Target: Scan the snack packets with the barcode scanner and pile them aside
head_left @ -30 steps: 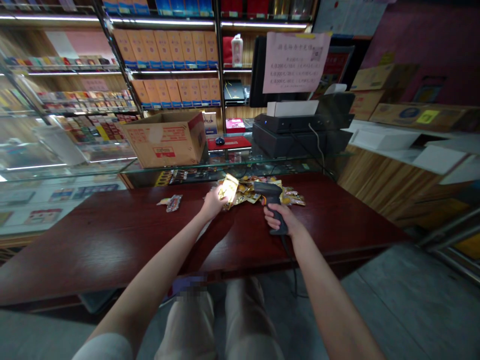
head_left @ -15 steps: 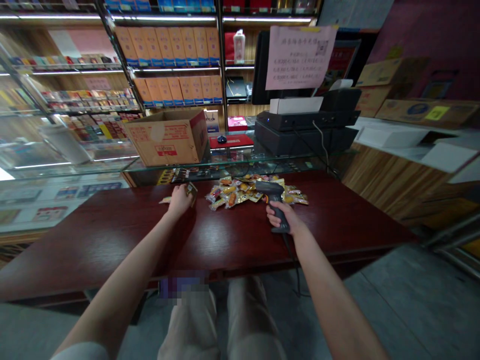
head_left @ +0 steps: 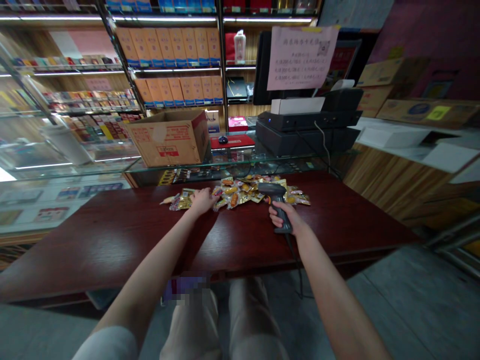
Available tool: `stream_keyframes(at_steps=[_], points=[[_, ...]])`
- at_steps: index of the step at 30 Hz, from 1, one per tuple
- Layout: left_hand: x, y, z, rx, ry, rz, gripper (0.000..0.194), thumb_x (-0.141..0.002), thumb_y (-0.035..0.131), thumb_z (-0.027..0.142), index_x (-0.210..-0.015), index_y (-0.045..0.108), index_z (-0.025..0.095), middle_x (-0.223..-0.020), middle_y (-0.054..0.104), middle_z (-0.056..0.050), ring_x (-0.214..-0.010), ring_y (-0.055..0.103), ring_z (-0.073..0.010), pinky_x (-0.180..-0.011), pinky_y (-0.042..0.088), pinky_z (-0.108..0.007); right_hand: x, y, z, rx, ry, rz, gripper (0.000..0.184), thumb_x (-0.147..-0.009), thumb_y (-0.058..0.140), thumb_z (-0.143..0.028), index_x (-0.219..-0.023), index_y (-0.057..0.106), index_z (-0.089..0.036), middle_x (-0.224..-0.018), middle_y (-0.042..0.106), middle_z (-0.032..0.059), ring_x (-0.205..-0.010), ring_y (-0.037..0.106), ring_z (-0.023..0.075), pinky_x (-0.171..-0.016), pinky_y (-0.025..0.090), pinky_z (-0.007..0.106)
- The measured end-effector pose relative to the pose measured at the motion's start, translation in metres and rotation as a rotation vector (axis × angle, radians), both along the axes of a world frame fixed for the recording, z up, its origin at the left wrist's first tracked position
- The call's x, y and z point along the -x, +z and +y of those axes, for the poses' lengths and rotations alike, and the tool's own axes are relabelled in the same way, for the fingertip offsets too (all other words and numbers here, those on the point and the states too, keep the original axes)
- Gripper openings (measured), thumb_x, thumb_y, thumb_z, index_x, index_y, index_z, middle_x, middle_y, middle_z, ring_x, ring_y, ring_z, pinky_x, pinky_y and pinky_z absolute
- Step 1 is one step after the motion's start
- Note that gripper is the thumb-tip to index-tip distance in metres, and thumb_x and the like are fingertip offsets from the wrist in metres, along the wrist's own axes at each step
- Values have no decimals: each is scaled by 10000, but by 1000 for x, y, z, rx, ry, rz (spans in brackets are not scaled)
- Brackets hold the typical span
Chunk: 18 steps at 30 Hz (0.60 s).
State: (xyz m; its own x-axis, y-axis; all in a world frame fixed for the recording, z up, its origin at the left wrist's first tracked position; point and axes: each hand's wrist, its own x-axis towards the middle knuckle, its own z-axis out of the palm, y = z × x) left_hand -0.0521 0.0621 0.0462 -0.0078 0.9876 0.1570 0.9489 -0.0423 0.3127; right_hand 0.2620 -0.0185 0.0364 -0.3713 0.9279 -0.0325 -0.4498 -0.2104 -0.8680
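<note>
Working seated at a dark red wooden bench (head_left: 112, 240), with a glass display case (head_left: 232, 167) along its far edge and shelves of boxed stock (head_left: 168, 47) filling the upper left of the frame; a cardboard carton (head_left: 165, 140) stands on the glass left of centre, and a black till unit (head_left: 303, 135) sits to the upper right beneath a pink paper notice (head_left: 302, 57); mid-frame on the bench lies a loose heap of foil snack packets (head_left: 240, 192), with a smaller cluster of packets (head_left: 180, 201) just to its left; the work in hand appears to be at these packets, with the right hand (head_left: 287, 217) raising a corded barcode scanner (head_left: 275, 200) by the heap's right side, its fingers (head_left: 275, 217) wrapped closed round the grip; the left hand (head_left: 202, 201) lies palm down between the cluster and the heap, its fingers (head_left: 210, 197) loosely spread towards the heap; the next move would seem to call for a single packet being drawn clear of the others; whether the left fingers pinch anything cannot be told, since the hand covers what lies beneath it; the packet labels are too small to read, the scanner's window faces away, and a pixelated patch (head_left: 183, 286) blurs the lower middle of the frame.
</note>
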Motion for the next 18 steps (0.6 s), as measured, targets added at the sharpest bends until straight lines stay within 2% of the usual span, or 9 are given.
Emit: stream_keyframes(at_steps=[2, 4, 7, 9, 11, 14, 16, 18], points=[[-10, -5, 9, 79, 37, -25, 418, -810, 629, 473, -1109, 659, 183, -1194, 655, -193, -1165, 561, -404, -942, 423, -522, -1, -1, 1, 1, 0, 5, 304, -763, 712, -364, -893, 485, -209, -558, 477, -96, -352, 318, 38, -319, 279, 160], [-13, -10, 15, 77, 69, -84, 335, -772, 677, 378, -1041, 645, 183, -1139, 658, -170, -1116, 593, -360, -911, 447, -464, -2, -1, 1, -2, 9, 9, 311, -766, 711, -372, -898, 479, -212, -556, 468, -99, -351, 315, 38, -320, 273, 159], [-14, -14, 19, -83, 79, -288, 296, -712, 709, 236, -967, 573, 172, -1089, 629, -126, -1043, 604, -274, -862, 468, -376, -2, -2, 3, -8, 31, 10, 309, -779, 703, -374, -912, 473, -216, -566, 465, -101, -355, 319, 39, -323, 262, 159], [-15, -14, 20, -159, 66, -518, 290, -700, 713, 202, -906, 510, 184, -985, 611, -72, -943, 605, -213, -804, 476, -327, -1, -2, 3, -10, 49, 15, 309, -782, 702, -380, -899, 467, -216, -571, 464, -100, -357, 318, 38, -325, 260, 161], [-19, -13, 20, -143, 40, -813, 313, -717, 727, 246, -870, 458, 200, -873, 585, -15, -824, 600, -162, -732, 473, -286, -1, -2, 3, -8, 73, 21, 316, -781, 704, -390, -866, 454, -216, -574, 465, -98, -357, 314, 36, -326, 260, 164], [-29, -8, 19, -18, -10, -1217, 410, -725, 752, 458, -862, 462, 203, -798, 578, 16, -691, 582, -124, -622, 446, -245, -1, -1, 1, -8, 116, 27, 316, -785, 699, -392, -843, 443, -218, -577, 471, -95, -355, 309, 35, -326, 257, 167], [-36, -5, 16, 65, -41, -1365, 500, -672, 764, 585, -832, 496, 195, -762, 590, 13, -630, 559, -111, -574, 420, -230, 0, 1, -1, -13, 134, 31, 295, -798, 685, -385, -851, 449, -216, -580, 473, -94, -353, 306, 35, -326, 253, 166], [-42, -2, 13, 96, -68, -1448, 526, -619, 788, 604, -792, 517, 188, -750, 615, 2, -610, 550, -105, -560, 414, -224, 0, 1, -2, -19, 148, 34, 267, -815, 666, -377, -877, 465, -213, -585, 472, -94, -352, 303, 35, -324, 249, 166]])
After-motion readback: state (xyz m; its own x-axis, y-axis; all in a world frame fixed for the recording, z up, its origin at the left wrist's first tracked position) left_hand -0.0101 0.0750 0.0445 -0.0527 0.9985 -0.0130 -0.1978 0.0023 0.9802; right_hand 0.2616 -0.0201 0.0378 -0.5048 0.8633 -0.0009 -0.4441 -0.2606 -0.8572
